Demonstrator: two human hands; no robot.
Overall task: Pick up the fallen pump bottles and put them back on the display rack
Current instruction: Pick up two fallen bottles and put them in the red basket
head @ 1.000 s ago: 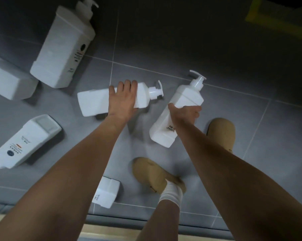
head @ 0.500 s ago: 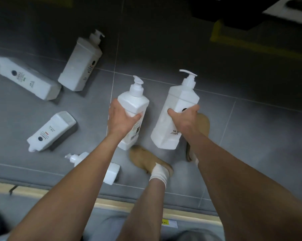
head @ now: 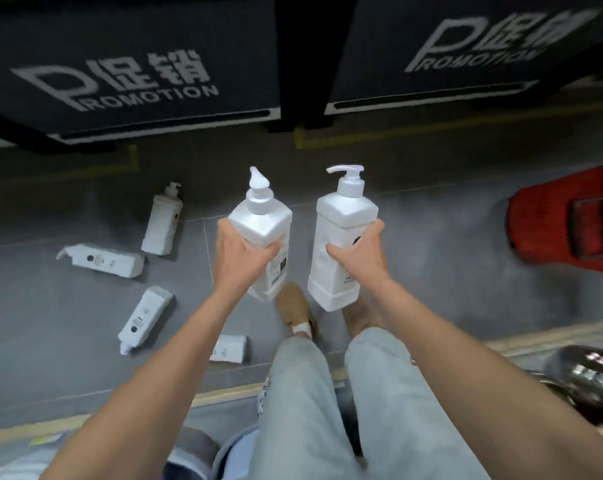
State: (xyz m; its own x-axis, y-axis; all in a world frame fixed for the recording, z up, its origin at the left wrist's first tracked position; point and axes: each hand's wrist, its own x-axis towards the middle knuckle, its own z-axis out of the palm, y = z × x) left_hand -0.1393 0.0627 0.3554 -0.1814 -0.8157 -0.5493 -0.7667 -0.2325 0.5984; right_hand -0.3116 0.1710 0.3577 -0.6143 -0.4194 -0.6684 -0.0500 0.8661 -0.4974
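You hold two white pump bottles upright, one in each hand, raised clear of the grey tiled floor (head: 68, 306). Your left hand (head: 239, 252) is closed around the body of the left bottle (head: 263, 233), fingers wrapped over its front face and thumb on the near side, with the pump head pointing away from you. Your right hand (head: 360, 252) is clamped on the right bottle (head: 341, 244) the same way, its spout turned to the left. The two bottles stand just beside each other without touching.

To the left of your left hand, four more bottles lie on their sides on the floor: one farthest from you (head: 163, 220), one just nearer than it (head: 102, 260), a third (head: 146, 315) closer to you, and a fourth (head: 229, 348) partly hidden under your left forearm. Beyond both hands stand two black panels (head: 130, 64) printed "PROMOTION". To the right of your right hand sits a red basket (head: 553, 223). Below the held bottles you see your tan shoe (head: 293, 304) and pale trousers (head: 300, 393).
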